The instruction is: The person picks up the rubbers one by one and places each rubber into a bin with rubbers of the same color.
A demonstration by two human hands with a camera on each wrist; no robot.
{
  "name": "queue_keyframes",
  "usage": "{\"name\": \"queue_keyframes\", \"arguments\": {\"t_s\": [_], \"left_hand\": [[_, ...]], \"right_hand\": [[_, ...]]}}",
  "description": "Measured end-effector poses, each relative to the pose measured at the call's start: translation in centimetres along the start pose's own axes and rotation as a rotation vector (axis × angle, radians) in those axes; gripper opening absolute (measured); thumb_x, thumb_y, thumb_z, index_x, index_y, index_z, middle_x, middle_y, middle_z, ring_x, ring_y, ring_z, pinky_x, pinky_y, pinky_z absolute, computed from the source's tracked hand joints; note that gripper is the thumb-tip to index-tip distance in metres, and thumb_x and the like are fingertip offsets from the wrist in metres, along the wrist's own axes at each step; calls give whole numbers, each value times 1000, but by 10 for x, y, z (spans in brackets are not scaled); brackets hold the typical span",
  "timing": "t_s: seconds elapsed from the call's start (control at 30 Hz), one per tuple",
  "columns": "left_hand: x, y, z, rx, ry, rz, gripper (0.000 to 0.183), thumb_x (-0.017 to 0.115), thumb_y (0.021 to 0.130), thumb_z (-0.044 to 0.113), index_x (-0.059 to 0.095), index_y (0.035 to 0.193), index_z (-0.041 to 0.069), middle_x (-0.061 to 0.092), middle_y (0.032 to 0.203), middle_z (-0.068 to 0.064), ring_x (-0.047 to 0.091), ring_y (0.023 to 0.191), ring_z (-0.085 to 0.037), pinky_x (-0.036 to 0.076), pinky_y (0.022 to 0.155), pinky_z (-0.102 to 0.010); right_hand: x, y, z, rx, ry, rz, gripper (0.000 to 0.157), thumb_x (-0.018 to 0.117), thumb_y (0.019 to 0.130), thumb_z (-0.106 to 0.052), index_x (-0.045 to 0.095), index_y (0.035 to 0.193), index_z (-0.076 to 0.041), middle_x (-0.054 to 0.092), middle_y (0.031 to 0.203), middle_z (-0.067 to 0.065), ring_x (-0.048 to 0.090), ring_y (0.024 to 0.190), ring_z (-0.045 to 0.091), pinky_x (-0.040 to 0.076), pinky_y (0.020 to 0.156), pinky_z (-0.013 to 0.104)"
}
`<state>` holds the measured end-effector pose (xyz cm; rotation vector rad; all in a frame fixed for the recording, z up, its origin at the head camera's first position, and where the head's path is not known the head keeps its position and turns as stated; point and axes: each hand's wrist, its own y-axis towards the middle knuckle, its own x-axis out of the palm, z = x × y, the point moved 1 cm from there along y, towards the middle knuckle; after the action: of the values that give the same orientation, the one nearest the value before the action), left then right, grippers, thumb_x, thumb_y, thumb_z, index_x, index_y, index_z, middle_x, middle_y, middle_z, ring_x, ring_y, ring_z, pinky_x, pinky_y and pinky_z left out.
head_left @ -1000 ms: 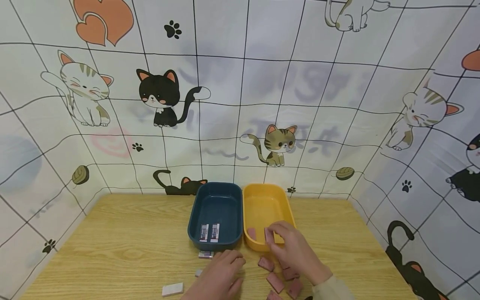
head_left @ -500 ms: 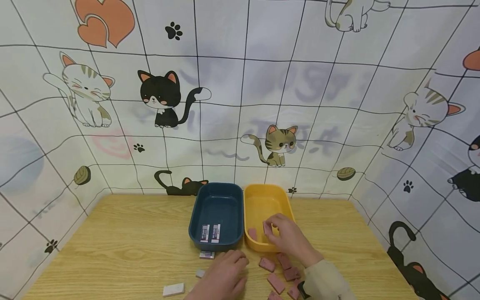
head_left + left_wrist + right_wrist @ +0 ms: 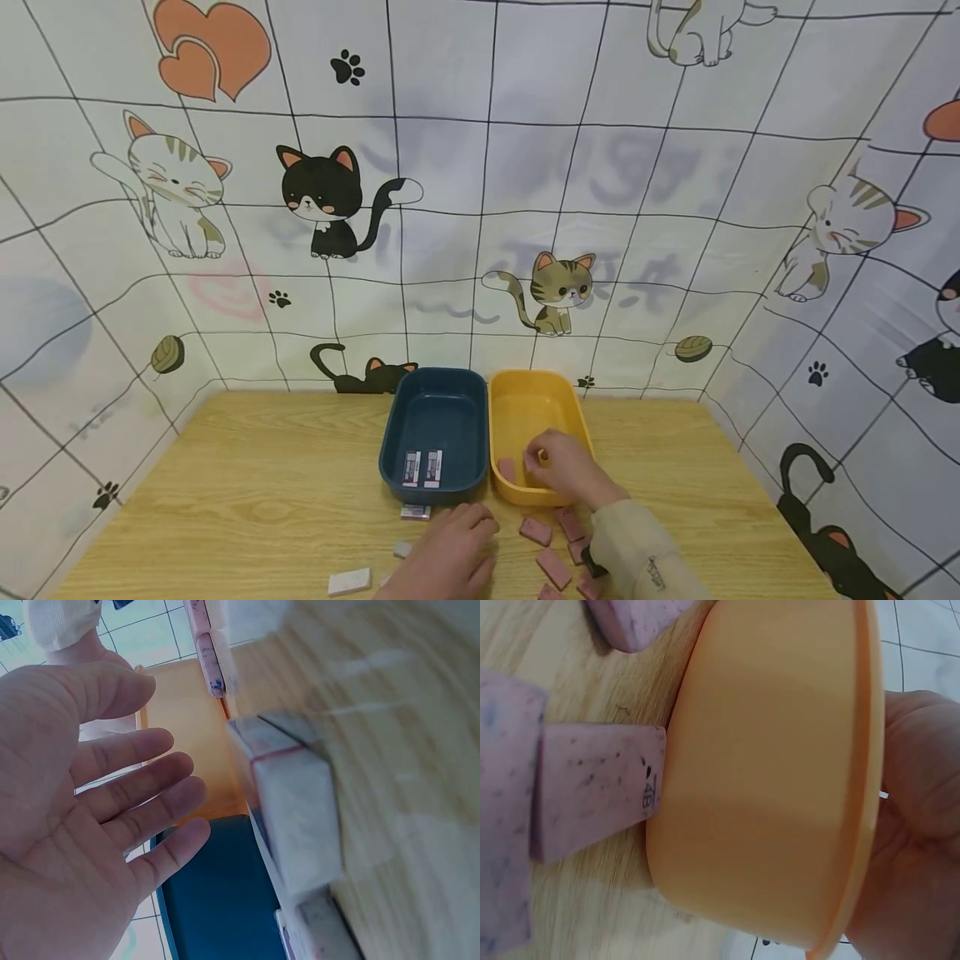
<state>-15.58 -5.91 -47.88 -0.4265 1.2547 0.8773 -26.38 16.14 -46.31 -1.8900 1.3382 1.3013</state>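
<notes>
My right hand [image 3: 570,468] reaches into the yellow tray [image 3: 525,396], thumb and fingertips pinching a pink eraser [image 3: 529,463] low over its floor. Beside it another pink eraser [image 3: 507,471] lies in the tray. In the right wrist view the tray wall [image 3: 765,772] hides the fingertips of the right hand [image 3: 922,825]. My left hand [image 3: 450,550] holds nothing and hovers over the table before the blue tray [image 3: 442,421]. The left wrist view shows the left hand [image 3: 97,787] with fingers loosely extended, apart from a white eraser [image 3: 300,817].
Several loose pink erasers [image 3: 554,568] lie in front of the yellow tray, one marked eraser [image 3: 600,780] close against its wall. Two printed-sleeve erasers [image 3: 432,468] sit in the blue tray. A white eraser [image 3: 349,582] and a sleeved eraser [image 3: 416,512] lie on the table.
My right hand has moved slightly further left and down into the yellow tray, bringing the pink eraser close to the one lying there. The left hand has stayed nearly still.
</notes>
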Motion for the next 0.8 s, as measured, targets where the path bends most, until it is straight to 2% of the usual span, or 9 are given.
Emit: {"name": "queue_keyframes", "arguments": {"t_s": [0.2,0.33,0.47,0.8], "left_hand": [[3,3,2,-1,-18,-16,25,72,93,27,71,115,15,62,112,9,59,103,-9,53,89,-36],[3,4,3,5,-23,-17,24,72,93,27,71,114,14,62,111,9,59,102,-9,54,89,-36],[4,5,4,14,-25,-17,23,72,94,25,71,114,14,62,110,9,59,101,-9,54,89,-36],[6,8,6,46,-5,9,21,71,93,24,71,112,15,62,111,8,58,102,-8,53,90,-35]], "right_hand": [[5,7,1,25,33,-71,4,76,90,-10,73,91,-7,61,88,-1,52,80,15,49,75,34],[3,8,-4,26,21,-75,4,76,89,-7,74,92,-6,62,87,1,52,79,16,50,74,35],[4,9,-4,32,10,-68,7,76,87,-3,76,94,-4,66,90,4,56,81,16,54,80,40],[7,16,-1,126,6,-135,16,80,85,-4,75,100,-5,61,89,2,53,82,19,54,86,42]]}}
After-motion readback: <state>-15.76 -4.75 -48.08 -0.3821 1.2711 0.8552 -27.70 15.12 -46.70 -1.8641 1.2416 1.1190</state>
